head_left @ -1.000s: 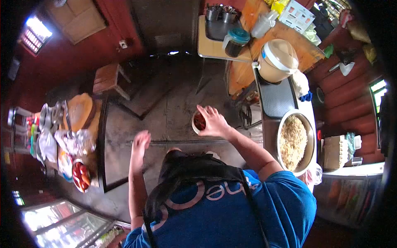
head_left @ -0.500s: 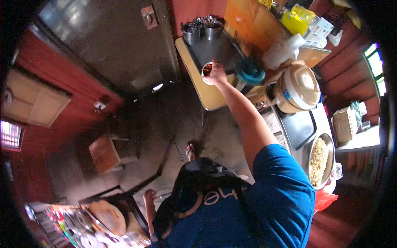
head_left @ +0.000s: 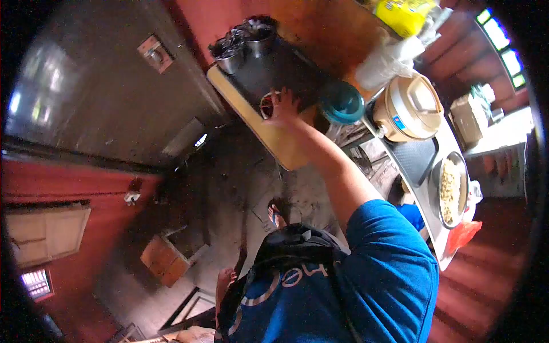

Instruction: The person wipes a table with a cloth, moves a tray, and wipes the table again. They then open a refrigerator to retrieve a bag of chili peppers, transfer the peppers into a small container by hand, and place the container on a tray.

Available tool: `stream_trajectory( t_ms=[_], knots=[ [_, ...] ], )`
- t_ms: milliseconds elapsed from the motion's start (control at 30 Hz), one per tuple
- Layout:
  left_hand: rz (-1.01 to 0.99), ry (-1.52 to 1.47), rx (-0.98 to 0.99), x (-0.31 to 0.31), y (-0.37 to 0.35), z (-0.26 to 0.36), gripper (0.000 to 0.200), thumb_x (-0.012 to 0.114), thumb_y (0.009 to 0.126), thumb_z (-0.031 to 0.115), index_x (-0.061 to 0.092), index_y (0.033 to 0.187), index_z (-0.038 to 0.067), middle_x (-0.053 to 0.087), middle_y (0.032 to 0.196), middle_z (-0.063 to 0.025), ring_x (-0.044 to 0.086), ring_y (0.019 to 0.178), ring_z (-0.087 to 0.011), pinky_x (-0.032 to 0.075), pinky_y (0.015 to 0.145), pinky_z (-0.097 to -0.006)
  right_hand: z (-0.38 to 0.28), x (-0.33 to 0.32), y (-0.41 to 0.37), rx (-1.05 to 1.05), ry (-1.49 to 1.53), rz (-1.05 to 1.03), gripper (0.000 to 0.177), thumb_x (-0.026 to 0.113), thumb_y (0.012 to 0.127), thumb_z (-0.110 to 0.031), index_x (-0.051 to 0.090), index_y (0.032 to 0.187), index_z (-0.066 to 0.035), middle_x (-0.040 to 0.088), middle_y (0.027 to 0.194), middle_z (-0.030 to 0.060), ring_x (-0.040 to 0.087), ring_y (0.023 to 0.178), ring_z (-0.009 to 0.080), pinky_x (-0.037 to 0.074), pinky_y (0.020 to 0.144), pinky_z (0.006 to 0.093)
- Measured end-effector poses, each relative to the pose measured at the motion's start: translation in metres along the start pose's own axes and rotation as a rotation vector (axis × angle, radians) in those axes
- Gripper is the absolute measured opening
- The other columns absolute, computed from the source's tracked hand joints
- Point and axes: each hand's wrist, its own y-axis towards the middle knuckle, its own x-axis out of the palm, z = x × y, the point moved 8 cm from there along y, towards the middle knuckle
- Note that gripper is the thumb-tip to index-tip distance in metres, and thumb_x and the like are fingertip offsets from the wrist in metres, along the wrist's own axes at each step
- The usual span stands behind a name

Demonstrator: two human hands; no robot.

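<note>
My right hand (head_left: 284, 106) reaches out over the small table at the top. Its fingers are spread over and beside a small white bowl (head_left: 266, 107) with something red and dark in it. The hand covers the bowl's right side, and its palm is against or very near the rim. The bowl sits on or just above the table, beside the dark tray (head_left: 280, 71). My left hand (head_left: 226, 276) hangs low by my left side, holding nothing I can see, its fingers loosely apart.
Two metal containers of cutlery (head_left: 230, 59) stand on the tray. A teal-lidded container (head_left: 342, 103) is right of my hand. Beyond it are a beige drink cooler (head_left: 409, 111) and an oval dish of food (head_left: 450, 191). A wooden box (head_left: 164, 260) lies on the floor.
The view has turned and shifted, so the table appears further left. My right hand's fingers have spread wider over the bowl. My left hand still hangs low.
</note>
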Motion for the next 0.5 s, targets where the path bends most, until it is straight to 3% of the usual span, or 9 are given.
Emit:
stream_trajectory(
  t_ms=[67,133,167,233,300,367,433,500],
  knots=[
    [0.061,0.040,-0.075,-0.004,-0.012,-0.004,0.020,0.053,0.088,0.016,0.055,0.105,0.006,0.059,0.075,-0.0081,0.059,0.068,-0.0165,0.049,0.056,-0.0297,-0.010,-0.009,-0.018,-0.154,0.047,0.157,0.116,0.080,0.055,-0.055,0.020,0.146,-0.015,0.018,0.148,0.0206,0.017,0.138,0.0386,0.019,0.103,0.0643],
    [0.080,0.073,-0.098,-0.010,-0.013,0.005,0.020,0.052,0.087,0.016,0.055,0.105,0.006,0.059,0.077,-0.0079,0.060,0.068,-0.0169,0.048,0.057,-0.0310,-0.018,-0.038,-0.067,-0.323,0.270,0.363,0.103,0.078,0.060,-0.050,0.031,0.140,-0.007,0.026,0.143,0.0221,0.028,0.131,0.0390,0.026,0.105,0.0530],
    [0.088,0.087,-0.097,-0.012,-0.014,0.018,0.020,0.052,0.087,0.016,0.055,0.105,0.006,0.060,0.077,-0.0078,0.060,0.068,-0.0171,0.048,0.057,-0.0317,-0.017,-0.028,-0.090,-0.383,0.376,0.266,0.091,0.075,0.066,-0.043,0.035,0.137,-0.003,0.032,0.139,0.0226,0.033,0.128,0.0387,0.031,0.104,0.0476],
    [0.094,0.109,-0.078,-0.014,-0.001,0.051,0.021,0.052,0.087,0.017,0.055,0.104,0.007,0.060,0.079,-0.0075,0.060,0.068,-0.0175,0.048,0.057,-0.0330,-0.014,-0.032,-0.168,-0.619,0.368,0.234,0.071,0.069,0.071,-0.030,0.042,0.131,-0.004,0.037,0.139,0.0203,0.039,0.125,0.0376,0.035,0.100,0.0492],
    [0.098,0.122,-0.036,-0.008,0.012,0.096,0.021,0.051,0.086,0.017,0.056,0.104,0.007,0.061,0.080,-0.0073,0.060,0.068,-0.0178,0.048,0.058,-0.0343,0.008,-0.014,-0.249,-0.804,0.330,0.279,0.061,0.065,0.073,-0.024,0.045,0.128,-0.006,0.036,0.140,0.0177,0.040,0.126,0.0346,0.037,0.099,0.0485],
    [0.085,0.164,0.026,0.009,0.027,0.145,0.022,0.051,0.086,0.018,0.056,0.104,0.007,0.061,0.081,-0.0071,0.061,0.068,-0.0182,0.047,0.059,-0.0357,0.056,0.025,-0.328,-0.757,0.339,0.059,0.056,0.062,0.074,-0.021,0.045,0.127,-0.009,0.034,0.143,0.0152,0.038,0.129,0.0316,0.037,0.099,0.0481],
    [0.011,0.328,0.133,0.040,0.035,0.198,0.021,0.051,0.085,0.018,0.056,0.103,0.008,0.061,0.082,-0.0067,0.061,0.068,-0.0185,0.046,0.056,-0.0350,0.133,0.070,-0.401,-0.542,0.389,-0.200,0.046,0.062,0.075,-0.023,0.054,0.117,-0.007,0.041,0.138,0.0166,0.046,0.122,0.0332,0.044,0.093,0.0462],
    [-0.084,0.537,0.299,0.096,0.035,0.239,0.020,0.050,0.084,0.019,0.057,0.100,0.009,0.061,0.084,-0.0058,0.061,0.068,-0.0191,0.044,0.052,-0.0337,0.240,0.108,-0.475,-0.094,0.309,-0.568,0.038,0.065,0.070,-0.023,0.060,0.104,-0.005,0.057,0.118,0.0192,0.059,0.105,0.0328,0.051,0.080,0.0435]
  ],
)
